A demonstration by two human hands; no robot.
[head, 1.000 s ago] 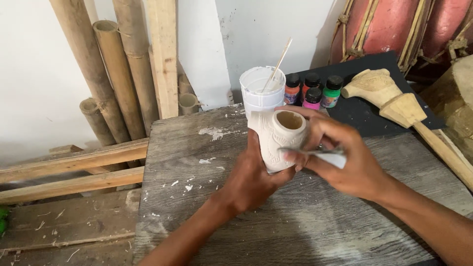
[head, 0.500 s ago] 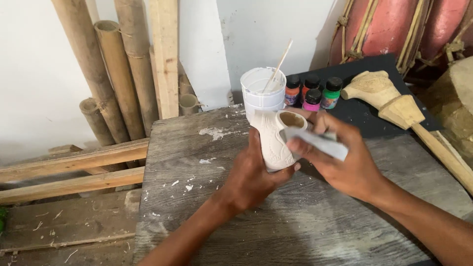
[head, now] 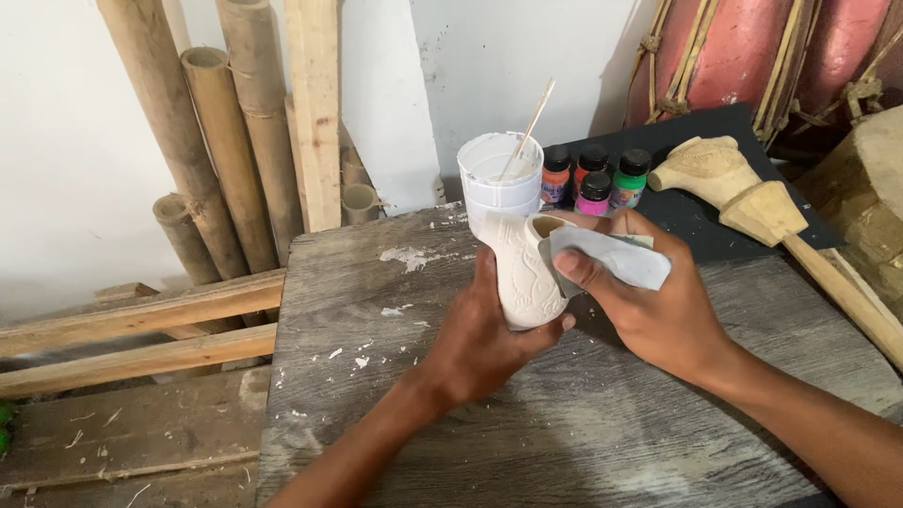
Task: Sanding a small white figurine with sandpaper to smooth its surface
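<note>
Soft daylight filling scene, nothing blowing out. White wall (head: 56,169) reading bright, slightly washed. Faint shadows sitting under left hand (head: 484,334) and right hand (head: 658,301) on grey wooden table (head: 376,414). Focus holding sharp throughout, slight wide-angle bending showing at edges.

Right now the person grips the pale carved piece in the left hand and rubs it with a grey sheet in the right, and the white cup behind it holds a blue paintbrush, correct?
Nearly. The white cup holds a thin bare wooden stick, not a blue paintbrush, as the head view shows. Otherwise correct: the left hand grips the pale carved piece, and the right hand presses a grey sheet against it.
</note>
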